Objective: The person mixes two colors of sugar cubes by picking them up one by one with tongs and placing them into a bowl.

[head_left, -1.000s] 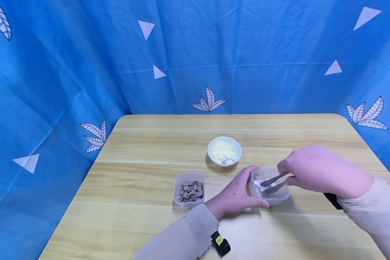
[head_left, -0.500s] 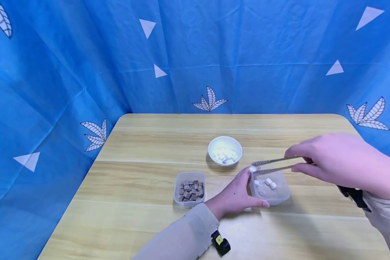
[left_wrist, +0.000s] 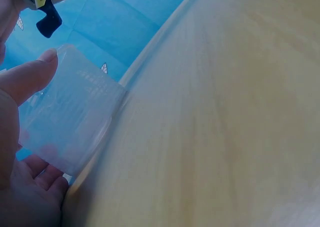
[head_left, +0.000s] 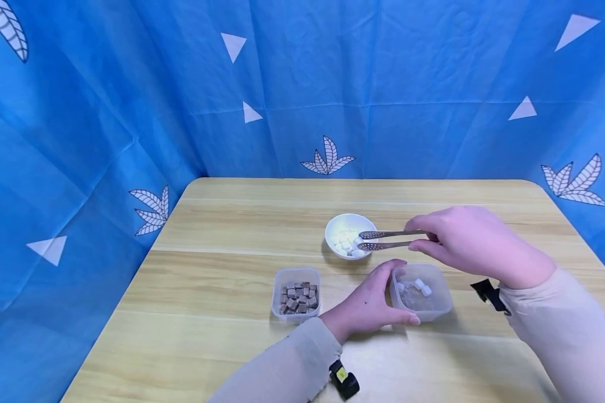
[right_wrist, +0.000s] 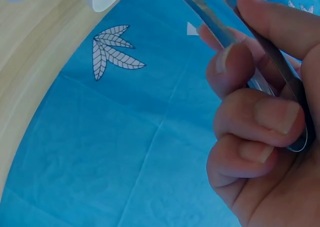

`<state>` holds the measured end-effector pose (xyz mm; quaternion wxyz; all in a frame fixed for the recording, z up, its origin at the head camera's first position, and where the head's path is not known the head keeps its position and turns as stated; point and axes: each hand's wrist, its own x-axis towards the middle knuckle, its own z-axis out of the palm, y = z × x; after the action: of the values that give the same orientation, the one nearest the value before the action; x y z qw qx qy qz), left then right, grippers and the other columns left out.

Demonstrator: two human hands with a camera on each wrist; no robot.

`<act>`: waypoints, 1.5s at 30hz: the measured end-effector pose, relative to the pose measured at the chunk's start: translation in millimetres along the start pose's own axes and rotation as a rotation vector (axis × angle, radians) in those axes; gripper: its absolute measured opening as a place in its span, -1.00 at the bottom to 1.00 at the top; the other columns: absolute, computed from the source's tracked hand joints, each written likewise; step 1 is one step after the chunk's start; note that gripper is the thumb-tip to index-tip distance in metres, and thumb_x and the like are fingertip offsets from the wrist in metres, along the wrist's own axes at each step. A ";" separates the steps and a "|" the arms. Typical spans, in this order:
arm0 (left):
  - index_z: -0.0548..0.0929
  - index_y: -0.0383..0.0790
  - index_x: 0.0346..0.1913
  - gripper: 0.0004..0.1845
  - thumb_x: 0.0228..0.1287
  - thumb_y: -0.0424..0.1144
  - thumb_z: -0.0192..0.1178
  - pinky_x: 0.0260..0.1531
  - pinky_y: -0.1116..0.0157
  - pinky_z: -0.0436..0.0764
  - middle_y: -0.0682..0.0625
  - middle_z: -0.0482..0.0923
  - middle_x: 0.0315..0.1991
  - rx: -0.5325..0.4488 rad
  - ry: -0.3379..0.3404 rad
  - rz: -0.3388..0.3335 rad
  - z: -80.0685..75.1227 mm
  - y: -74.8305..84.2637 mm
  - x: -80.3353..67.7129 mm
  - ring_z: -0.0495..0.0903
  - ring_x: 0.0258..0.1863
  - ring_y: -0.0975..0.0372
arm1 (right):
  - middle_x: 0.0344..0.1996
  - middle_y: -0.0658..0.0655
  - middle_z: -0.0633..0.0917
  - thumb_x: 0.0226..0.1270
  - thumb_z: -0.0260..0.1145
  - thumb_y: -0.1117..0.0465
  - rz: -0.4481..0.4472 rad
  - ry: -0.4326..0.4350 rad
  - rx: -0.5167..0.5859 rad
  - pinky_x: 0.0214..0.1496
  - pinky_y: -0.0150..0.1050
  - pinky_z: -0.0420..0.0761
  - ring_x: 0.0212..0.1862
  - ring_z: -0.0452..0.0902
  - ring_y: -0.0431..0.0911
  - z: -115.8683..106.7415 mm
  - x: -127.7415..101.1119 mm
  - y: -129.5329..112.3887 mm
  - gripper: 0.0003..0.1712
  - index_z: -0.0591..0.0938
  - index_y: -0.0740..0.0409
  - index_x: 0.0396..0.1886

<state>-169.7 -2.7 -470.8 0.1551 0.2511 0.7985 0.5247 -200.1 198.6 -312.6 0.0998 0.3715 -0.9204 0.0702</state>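
My right hand (head_left: 471,242) gripped the metal tongs (head_left: 389,239), fingers (right_wrist: 260,114) curled round the handles; the tong tips sat slightly apart over the white bowl (head_left: 349,223), just above the white cubes (head_left: 345,242) heaped in it; I could not tell whether a cube lay between the tips. My left hand (head_left: 368,302) cupped the clear tub (head_left: 423,294), thumb along its near side and fingers (left_wrist: 27,79) curved round its left wall; a few white cubes lay inside that tub. The tub stood on the wooden desk (head_left: 222,235), just in front of the bowl; to its left, beyond my left hand, stood a second clear tub of brown cubes (head_left: 296,294); blue patterned cloth (head_left: 131,84) hung behind the desk.
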 end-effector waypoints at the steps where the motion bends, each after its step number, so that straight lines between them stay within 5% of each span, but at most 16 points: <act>1: 0.14 0.22 0.54 0.10 -0.03 0.10 0.59 0.37 0.20 0.31 0.22 0.26 0.40 0.002 0.000 0.002 0.2 0.0 0.2 0.30 0.32 0.38 | -0.38 -0.24 0.71 0.26 0.50 0.06 0.007 0.000 0.003 -0.47 -0.20 0.56 -0.50 0.47 -0.39 0.8 0.9 0.5 -0.78 0.75 -0.13 -0.10; 15: 0.15 0.19 0.54 0.11 -0.05 0.11 0.60 0.37 0.21 0.30 0.22 0.27 0.40 0.003 0.006 0.001 1.1 1.3 1.3 0.30 0.31 0.39 | -0.51 -0.29 0.59 0.28 0.49 0.04 0.061 -0.036 0.043 -0.47 -0.23 0.50 -0.51 0.40 -0.38 -8.4 -4.4 2.7 -0.73 0.74 -0.12 -0.03; 22: 0.18 0.20 0.53 0.12 -0.10 0.11 0.61 0.38 0.16 0.30 0.22 0.31 0.38 0.003 0.014 -0.044 3.4 4.5 0.0 0.34 0.32 0.34 | -0.39 -0.33 0.65 0.25 0.51 0.02 0.118 -0.077 0.078 -0.45 -0.31 0.49 -0.52 0.37 -0.45 -21.8 -36.4 12.1 -0.71 0.75 -0.15 -0.04; 29: 0.10 0.16 0.57 0.18 -0.09 0.13 0.60 0.41 0.15 0.26 0.20 0.24 0.44 0.029 0.002 -0.042 5.9 4.8 -0.6 0.28 0.39 0.32 | -0.42 -0.34 0.64 0.28 0.47 -0.10 0.277 -0.237 0.091 -0.49 -0.34 0.39 -0.54 0.34 -0.41 -22.7 -68.6 21.9 -0.72 0.74 -0.24 -0.04; 45: 0.14 0.17 0.55 0.13 -0.05 0.06 0.61 0.41 0.19 0.23 0.24 0.25 0.41 0.010 -0.001 0.000 0.8 1.0 1.2 0.29 0.35 0.38 | -0.50 -0.34 0.59 0.25 0.47 -0.08 0.260 -0.353 0.130 -0.43 -0.24 0.44 -0.54 0.37 -0.31 -2.3 -47.8 22.6 -0.78 0.75 -0.29 -0.11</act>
<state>-170.1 -1.1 -470.1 0.1544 0.2523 0.8009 0.5206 -182.0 247.2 -322.9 -0.0968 0.2622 -0.9572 0.0754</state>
